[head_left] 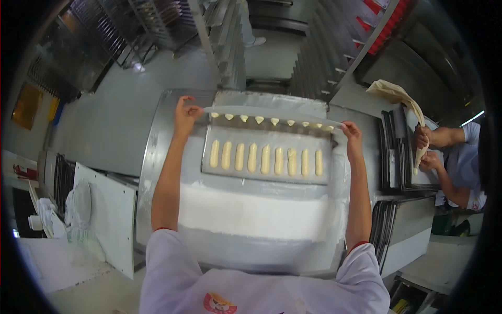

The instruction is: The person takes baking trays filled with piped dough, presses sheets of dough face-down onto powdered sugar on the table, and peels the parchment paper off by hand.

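My left hand [186, 112] pinches one end of a long, pale translucent strip [272, 112], and my right hand [351, 130] grips its other end. The strip is stretched across the far half of a metal baking tray [266, 180]. Below its edge show the tips of a row of pale dough pieces [260, 120]; the rest of them is hidden. Nearer to me on the tray lies a row of several finger-shaped dough strips [265, 158], side by side and apart. Whether the translucent strip touches the dough, I cannot tell.
The tray rests on a metal table [219, 256] with a white floury band [256, 212] in front. Tall racks [225, 52] stand beyond. At right, another person's hands [430, 159] hold a piping bag [402, 97] over stacked dark trays [395, 152]. A white board [107, 217] leans at left.
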Demonstrator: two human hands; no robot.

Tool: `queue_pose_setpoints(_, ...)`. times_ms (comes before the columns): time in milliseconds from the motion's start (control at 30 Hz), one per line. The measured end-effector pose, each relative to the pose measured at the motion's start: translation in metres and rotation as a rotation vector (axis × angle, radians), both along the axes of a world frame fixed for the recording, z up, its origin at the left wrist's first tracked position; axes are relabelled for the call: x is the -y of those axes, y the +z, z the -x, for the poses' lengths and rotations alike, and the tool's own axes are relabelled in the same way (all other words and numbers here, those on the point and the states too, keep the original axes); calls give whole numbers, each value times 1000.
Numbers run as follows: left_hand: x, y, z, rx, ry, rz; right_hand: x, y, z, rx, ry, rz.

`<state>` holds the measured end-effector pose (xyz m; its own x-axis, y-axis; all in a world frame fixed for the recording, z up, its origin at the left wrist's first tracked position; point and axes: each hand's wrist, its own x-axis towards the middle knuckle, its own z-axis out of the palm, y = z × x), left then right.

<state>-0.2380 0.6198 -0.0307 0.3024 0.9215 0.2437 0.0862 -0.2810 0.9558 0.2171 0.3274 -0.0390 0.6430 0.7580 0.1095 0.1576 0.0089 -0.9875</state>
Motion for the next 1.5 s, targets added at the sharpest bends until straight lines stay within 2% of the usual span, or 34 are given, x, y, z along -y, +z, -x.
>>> queue_pose_setpoints(200,113,65,80,-130,-9,95,98,52,67,20,20,-6)
queue_pose_setpoints(300,158,67,118,-159,-19,190,145,62,98,89,55,-5)
queue_pose_setpoints(367,179,59,135,-137,-48,221,169,65,126,18,3,114)
queue_pose_setpoints(467,206,60,153,-144,-38,251,197,66,158,-68,-83,127)
queue_pose_setpoints(533,220,58,163,-169,-13,258,216,66,177,-21,-85,65)
queue_pose_setpoints(600,230,48,180,-289,29,97,229,61,198,95,-76,-39)
queue_pose_setpoints(633,238,43,185,-293,23,101,235,53,209,92,-82,-33)
queue_pose_setpoints(733,264,10,199,-349,56,56,258,20,234,138,-154,237)
queue_pose_setpoints(800,279,-21,212,-514,-8,-244,271,0,249,147,-130,402)
queue_pose_setpoints(833,289,-19,211,-516,-10,-245,272,-2,258,145,-130,402)
queue_pose_setpoints(900,313,-15,195,-450,336,-87,274,-5,271,-111,-292,289)
queue_pose_setpoints(933,320,-22,190,-367,550,90,277,-10,272,-129,-363,282)
queue_pose_setpoints(967,323,-25,190,-369,544,94,278,-12,272,-129,-369,287)
queue_pose_setpoints(1033,323,-28,190,-303,526,398,274,-15,273,-166,-415,350)
queue_pose_setpoints(1167,322,-34,186,-260,441,393,273,-20,271,-136,-419,368)
queue_pose_setpoints(1267,318,-34,189,-314,424,420,268,-18,272,-244,-438,383)
queue_pose_setpoints(1367,313,-43,190,-276,402,283,268,-36,263,-212,-439,362)
queue_pose_setpoints(1467,309,-39,192,-405,409,320,262,-32,265,-178,-488,408)
queue_pose_setpoints(1500,307,-38,191,-439,412,255,259,-30,265,-151,-515,440)
